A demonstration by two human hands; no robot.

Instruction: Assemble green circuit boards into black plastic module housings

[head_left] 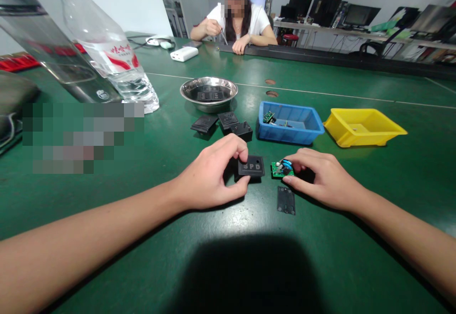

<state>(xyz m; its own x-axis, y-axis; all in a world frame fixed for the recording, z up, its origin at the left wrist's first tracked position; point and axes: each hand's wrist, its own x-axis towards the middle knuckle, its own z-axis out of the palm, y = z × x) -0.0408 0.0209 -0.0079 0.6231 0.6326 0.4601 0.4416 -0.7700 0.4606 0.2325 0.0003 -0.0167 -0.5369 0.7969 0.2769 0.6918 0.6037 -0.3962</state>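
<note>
My left hand (223, 174) grips a black plastic case (253, 166) marked SPD between thumb and fingers, low over the green table. To its right, my right hand (320, 176) pinches a small green circuit board (278, 169) that carries blue round components. A flat black cover plate (286, 201) lies on the table just below the board. Beyond my left hand sit several black plastic cases (241, 130), some tilted against each other. The undersides of the case and board are hidden.
A steel bowl (185, 94) holds more black cases. A blue bin (290, 136) contains circuit boards, and a yellow bin (363, 138) stands beside it. At the left are a water bottle (117, 60) and a clear tumbler (60, 52). A person (235, 29) sits opposite.
</note>
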